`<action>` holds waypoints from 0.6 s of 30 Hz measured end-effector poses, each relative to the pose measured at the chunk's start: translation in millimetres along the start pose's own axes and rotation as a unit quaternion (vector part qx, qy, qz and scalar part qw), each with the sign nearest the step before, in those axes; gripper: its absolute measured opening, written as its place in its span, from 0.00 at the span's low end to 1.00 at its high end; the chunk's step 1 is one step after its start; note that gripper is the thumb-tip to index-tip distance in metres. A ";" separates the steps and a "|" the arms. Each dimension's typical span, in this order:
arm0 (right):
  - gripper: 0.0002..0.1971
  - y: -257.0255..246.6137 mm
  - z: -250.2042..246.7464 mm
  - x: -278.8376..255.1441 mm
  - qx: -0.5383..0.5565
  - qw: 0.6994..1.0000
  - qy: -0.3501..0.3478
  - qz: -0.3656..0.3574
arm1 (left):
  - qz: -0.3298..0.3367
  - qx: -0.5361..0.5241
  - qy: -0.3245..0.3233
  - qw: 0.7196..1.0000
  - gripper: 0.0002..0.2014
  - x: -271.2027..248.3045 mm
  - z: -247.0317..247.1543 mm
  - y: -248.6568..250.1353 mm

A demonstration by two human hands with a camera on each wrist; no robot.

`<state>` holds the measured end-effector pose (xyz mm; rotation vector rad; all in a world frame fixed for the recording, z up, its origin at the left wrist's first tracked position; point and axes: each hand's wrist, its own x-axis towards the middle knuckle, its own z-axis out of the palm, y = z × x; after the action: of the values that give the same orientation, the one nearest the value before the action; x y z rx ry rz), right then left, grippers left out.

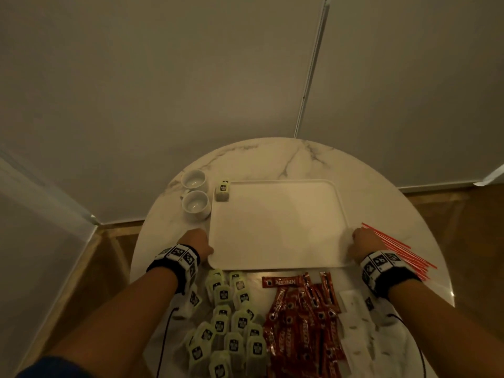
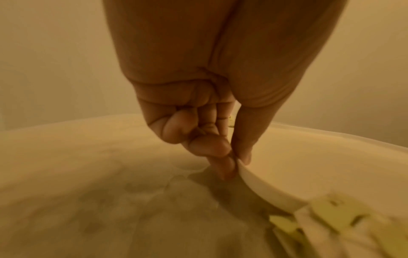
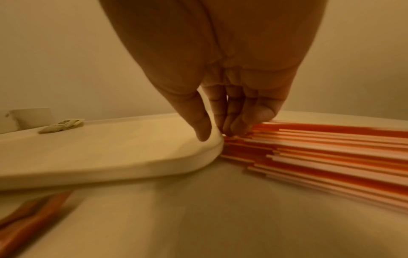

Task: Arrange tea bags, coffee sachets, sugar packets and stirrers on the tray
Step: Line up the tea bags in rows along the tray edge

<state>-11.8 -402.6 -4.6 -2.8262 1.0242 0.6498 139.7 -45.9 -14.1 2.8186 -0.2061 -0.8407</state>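
Observation:
A white tray (image 1: 278,225) lies in the middle of the round marble table (image 1: 294,156). One green tea bag (image 1: 222,190) lies at its far left corner, also the tea bag (image 3: 63,126) in the right wrist view. My left hand (image 1: 197,242) pinches the tray's left rim (image 2: 253,179), thumb on top and fingers below. My right hand (image 1: 364,242) grips the right rim (image 3: 212,148), thumb on top, fingers down beside the red stirrers (image 3: 331,148). Green tea bags (image 1: 231,323), red coffee sachets (image 1: 302,323) and white sugar packets (image 1: 357,323) lie near me.
Two white cups (image 1: 195,195) stand left of the tray's far corner. The red stirrers (image 1: 395,246) fan out along the tray's right side. A wall stands behind the table, and the floor shows on both sides.

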 end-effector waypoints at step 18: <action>0.28 9.3 26.7 -5.2 0.019 1.000 -0.010 -0.007 | 0.010 0.017 -0.034 0.999 0.12 -16.8 9.6 -15.4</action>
<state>-31.0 -401.4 -26.0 -2.7852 1.0028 0.6490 121.7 -29.1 -16.6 2.8151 -0.2614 -0.9391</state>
